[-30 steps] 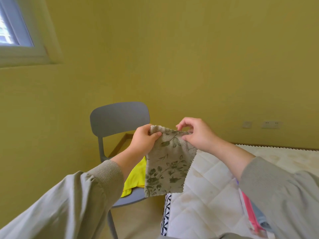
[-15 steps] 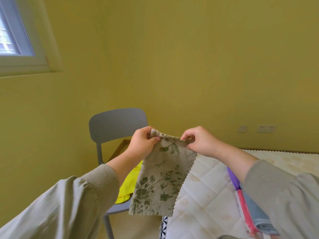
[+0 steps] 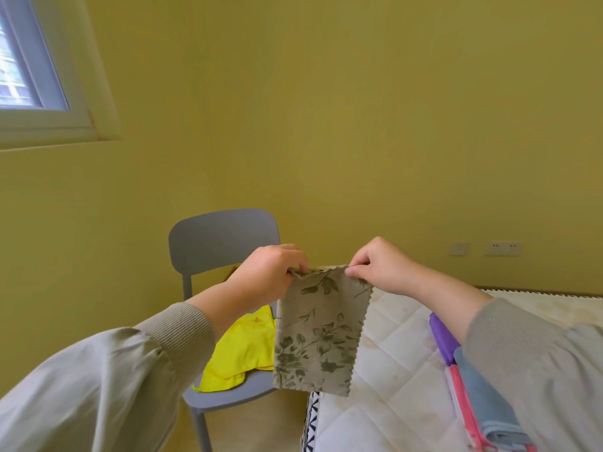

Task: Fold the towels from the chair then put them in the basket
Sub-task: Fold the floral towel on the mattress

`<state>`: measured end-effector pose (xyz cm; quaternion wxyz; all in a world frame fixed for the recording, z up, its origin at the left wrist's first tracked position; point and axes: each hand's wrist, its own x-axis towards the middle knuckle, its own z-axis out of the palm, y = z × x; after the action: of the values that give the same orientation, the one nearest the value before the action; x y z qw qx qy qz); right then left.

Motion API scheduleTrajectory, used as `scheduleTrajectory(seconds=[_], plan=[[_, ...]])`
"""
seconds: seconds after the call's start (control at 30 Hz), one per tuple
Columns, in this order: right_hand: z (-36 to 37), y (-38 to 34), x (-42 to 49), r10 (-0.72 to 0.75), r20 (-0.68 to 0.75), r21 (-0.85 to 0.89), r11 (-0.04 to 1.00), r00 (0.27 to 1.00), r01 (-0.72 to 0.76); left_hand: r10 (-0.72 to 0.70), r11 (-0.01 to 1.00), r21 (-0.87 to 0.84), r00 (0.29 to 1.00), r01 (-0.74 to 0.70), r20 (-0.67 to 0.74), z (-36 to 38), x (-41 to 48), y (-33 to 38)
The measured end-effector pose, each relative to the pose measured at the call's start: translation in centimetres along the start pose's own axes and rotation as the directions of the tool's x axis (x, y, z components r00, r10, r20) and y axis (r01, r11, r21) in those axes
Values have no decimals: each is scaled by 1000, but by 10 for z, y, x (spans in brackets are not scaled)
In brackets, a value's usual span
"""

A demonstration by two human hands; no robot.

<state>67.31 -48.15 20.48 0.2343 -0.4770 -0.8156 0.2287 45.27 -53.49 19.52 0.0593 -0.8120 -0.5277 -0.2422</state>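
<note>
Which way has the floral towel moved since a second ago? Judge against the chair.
No net move: the floral towel hangs right of the chair backrest as before; its bottom edge briefly swung chairward, then returned.

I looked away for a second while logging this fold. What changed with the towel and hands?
The left hand and right hand drew slightly apart, stretching the top edge of the floral towel so it hangs flatter. Unchanged: both still pinch its top corners; the yellow cloth lies on the chair.

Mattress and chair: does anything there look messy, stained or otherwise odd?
Yes. The bare mattress shows brownish stains across its quilting, and the yellow cloth lies crumpled, unfolded, on the grey chair seat.
</note>
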Motion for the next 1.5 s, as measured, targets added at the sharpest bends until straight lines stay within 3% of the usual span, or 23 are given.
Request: scheduleTrajectory(seconds=[0.27, 0.5, 0.7, 1.03, 1.33, 1.5], plan=[[-6, -8, 4, -30, -36, -87, 996, 999, 27, 72, 997, 23, 997, -72, -21, -7, -2, 3], [-7, -13, 4, -42, -26, -128, 991, 999, 38, -92, 980, 186, 991, 73, 96, -17, -3, -4], [-3, -11, 4, 7, -35, -215, 976, 999, -15, -171, 978, 135, 982, 158, 83, -28, -5, -4], [-4, -14, 2, 50, -43, -212, 976, 998, -58, -258, 966, 11, 966, 258, 20, -37, -3, 0], [-4, -9, 4, -20, -117, -256, 967, 993, -11, -372, 926, -107, 925, 363, -74, -31, -1, 0], [-7, -5, 6, -81, -101, -291, 956, 992, 48, -360, 926, -161, 927, 342, -103, -26, -3, 2]])
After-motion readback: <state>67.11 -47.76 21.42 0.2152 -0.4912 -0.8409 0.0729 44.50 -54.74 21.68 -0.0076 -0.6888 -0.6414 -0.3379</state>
